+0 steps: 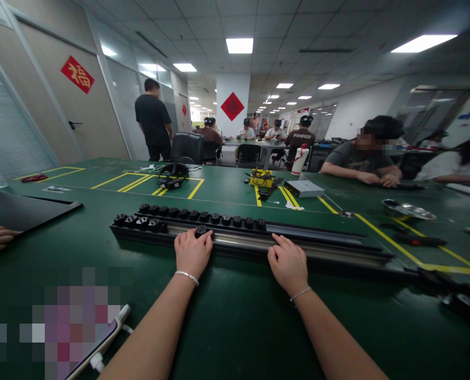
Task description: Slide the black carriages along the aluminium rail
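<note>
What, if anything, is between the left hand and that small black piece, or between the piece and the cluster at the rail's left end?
Nothing visible: the left hand appears to touch the black piece. From there, a bare stretch of rail, partly hidden by the hand, runs to the black cluster.

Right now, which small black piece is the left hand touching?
The lone piece touched by the left hand, on the near rail; that rail's other pieces cluster at its left end.
</note>
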The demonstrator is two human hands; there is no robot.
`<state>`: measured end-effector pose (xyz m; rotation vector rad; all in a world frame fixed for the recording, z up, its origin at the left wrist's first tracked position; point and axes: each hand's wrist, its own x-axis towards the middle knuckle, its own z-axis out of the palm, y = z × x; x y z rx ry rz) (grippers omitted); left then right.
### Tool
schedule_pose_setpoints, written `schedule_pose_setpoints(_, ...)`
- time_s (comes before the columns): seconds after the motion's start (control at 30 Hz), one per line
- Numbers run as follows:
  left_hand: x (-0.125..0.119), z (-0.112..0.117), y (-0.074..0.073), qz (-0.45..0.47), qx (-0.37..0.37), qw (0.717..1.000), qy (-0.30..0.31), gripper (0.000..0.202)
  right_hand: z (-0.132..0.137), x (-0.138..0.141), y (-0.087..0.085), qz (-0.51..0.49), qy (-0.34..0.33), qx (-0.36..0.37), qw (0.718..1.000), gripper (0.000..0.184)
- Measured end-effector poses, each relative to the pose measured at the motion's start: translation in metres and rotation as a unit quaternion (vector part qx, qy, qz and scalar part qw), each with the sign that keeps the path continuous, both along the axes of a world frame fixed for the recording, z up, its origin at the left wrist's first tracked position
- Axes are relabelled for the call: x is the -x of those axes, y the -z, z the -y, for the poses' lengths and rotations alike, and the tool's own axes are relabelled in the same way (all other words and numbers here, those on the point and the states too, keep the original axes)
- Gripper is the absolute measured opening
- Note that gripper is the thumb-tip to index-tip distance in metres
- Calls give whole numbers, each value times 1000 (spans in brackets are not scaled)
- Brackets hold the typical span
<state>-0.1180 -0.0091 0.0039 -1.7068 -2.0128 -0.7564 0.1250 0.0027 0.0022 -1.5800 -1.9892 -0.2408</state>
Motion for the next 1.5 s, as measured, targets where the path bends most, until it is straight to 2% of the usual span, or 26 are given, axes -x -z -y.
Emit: schedule_pose_setpoints(1.5, -1, -1, 1, -14, 6, 1000, 0, 29, 0, 1, 0, 5, 4, -6, 1000, 31)
